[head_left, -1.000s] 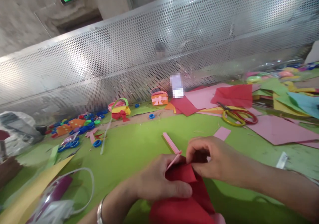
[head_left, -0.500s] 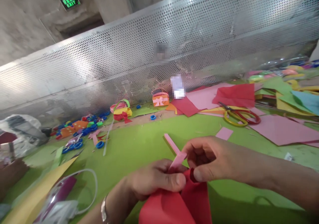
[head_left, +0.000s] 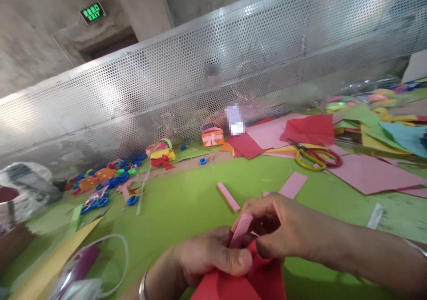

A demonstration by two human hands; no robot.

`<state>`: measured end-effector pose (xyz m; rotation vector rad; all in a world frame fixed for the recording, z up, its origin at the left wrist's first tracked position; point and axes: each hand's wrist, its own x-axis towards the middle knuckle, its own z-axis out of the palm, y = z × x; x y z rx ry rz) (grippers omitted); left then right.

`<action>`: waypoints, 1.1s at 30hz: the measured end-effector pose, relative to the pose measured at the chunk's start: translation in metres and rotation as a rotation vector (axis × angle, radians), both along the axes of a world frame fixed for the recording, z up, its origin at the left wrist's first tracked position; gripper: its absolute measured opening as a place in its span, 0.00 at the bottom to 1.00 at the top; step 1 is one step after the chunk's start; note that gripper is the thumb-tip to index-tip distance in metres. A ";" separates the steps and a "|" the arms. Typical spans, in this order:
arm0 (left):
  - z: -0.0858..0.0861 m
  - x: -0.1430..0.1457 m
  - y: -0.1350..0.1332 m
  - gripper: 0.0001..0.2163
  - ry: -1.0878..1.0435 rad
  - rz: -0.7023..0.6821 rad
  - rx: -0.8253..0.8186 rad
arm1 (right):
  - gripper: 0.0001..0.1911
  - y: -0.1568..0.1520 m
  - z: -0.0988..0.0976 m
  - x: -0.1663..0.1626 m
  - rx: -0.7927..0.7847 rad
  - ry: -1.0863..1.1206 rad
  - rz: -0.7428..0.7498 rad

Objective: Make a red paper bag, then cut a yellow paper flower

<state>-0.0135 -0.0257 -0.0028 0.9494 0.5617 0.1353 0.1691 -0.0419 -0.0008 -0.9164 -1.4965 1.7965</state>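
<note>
Low in the middle of the view, my left hand (head_left: 208, 257) pinches the top of a folded red paper piece (head_left: 247, 282) between thumb and fingers. My right hand (head_left: 283, 229) is closed beside it, its fingertips pinching a pink paper strip (head_left: 242, 229) that sticks up at the red paper's upper edge. Both hands touch each other over the green table sheet (head_left: 187, 197). A metal bangle (head_left: 143, 286) circles my left wrist.
A loose pink strip (head_left: 228, 196) and a pink rectangle (head_left: 292, 184) lie just beyond my hands. Red-and-yellow scissors (head_left: 315, 156) rest on coloured paper sheets at the right. Small paper baskets (head_left: 212, 136), blue rings (head_left: 131, 200) and a perforated metal wall (head_left: 233, 68) lie behind. A glue gun (head_left: 75, 275) sits lower left.
Both hands have lifted the red paper nearer to me. The pink strip now stands pinched by my right fingers at the red piece's top, away from the loose strip on the table.
</note>
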 end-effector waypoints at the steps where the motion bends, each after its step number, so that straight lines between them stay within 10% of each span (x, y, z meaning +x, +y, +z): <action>1: -0.001 0.000 0.000 0.25 -0.010 -0.012 0.003 | 0.13 0.000 0.000 -0.001 -0.019 0.016 -0.017; 22: -0.007 -0.002 0.012 0.23 -0.075 0.172 0.058 | 0.05 -0.003 0.004 -0.003 0.161 -0.121 -0.370; 33: -0.003 0.001 0.012 0.20 -0.163 0.177 0.141 | 0.05 0.003 0.010 0.008 0.167 -0.036 -0.223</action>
